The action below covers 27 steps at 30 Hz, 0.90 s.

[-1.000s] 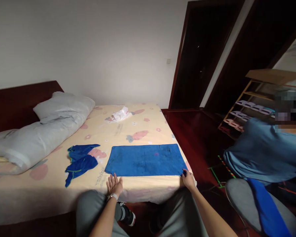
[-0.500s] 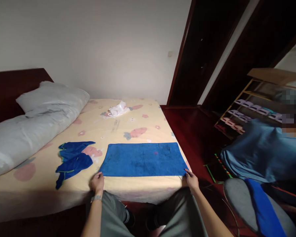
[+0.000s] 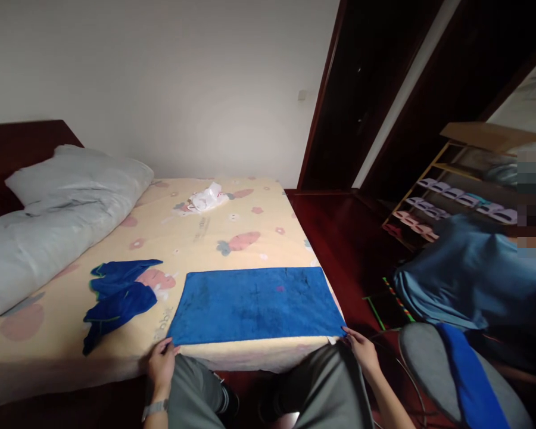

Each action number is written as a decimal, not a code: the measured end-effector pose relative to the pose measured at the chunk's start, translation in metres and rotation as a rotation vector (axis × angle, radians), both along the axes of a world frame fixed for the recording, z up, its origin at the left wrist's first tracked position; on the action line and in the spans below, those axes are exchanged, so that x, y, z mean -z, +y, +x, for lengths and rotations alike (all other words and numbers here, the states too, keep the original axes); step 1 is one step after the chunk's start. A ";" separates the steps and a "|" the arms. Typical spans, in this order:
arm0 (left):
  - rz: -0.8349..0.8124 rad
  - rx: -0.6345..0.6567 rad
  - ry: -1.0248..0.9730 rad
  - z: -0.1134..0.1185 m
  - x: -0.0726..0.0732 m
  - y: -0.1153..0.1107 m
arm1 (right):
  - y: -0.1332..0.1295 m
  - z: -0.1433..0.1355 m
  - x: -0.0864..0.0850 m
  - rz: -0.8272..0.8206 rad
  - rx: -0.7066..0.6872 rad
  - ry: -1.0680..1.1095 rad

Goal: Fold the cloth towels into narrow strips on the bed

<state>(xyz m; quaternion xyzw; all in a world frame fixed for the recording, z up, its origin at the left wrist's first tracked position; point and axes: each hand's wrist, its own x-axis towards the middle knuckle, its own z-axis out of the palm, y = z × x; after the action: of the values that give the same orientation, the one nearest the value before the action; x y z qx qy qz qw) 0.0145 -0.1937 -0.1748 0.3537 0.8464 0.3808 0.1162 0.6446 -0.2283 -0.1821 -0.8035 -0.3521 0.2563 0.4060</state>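
Note:
A blue towel with dark smudges and a small pink spot lies flat on the bed near its front edge. My left hand pinches the towel's near left corner, fingers closed. At the near right corner, my right hand has its thumb and fingers closed on the cloth. A small white tag shows beside that corner. To the left lies a second blue cloth, crumpled, with green edging.
The bed has a patterned yellow sheet. A grey quilt and a white plastic bag lie on it. At right are a shoe rack, a person in a blue top and a grey chair with blue cloth.
Both hands have come closer to me, drawing the towel's near edge toward the bed's front edge. The towel now looks deeper front to back. The view has shifted slightly.

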 end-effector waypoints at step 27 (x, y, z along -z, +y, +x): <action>-0.289 1.498 0.125 0.523 -0.023 0.025 | 0.228 0.016 -0.033 -0.049 -0.154 0.076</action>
<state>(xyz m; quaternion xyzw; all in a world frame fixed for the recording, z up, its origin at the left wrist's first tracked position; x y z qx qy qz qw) 0.5370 -0.1683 -0.1519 0.8352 0.4271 0.0651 0.3402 0.6609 -0.0006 -0.1486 -0.7732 -0.3909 0.3257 0.3786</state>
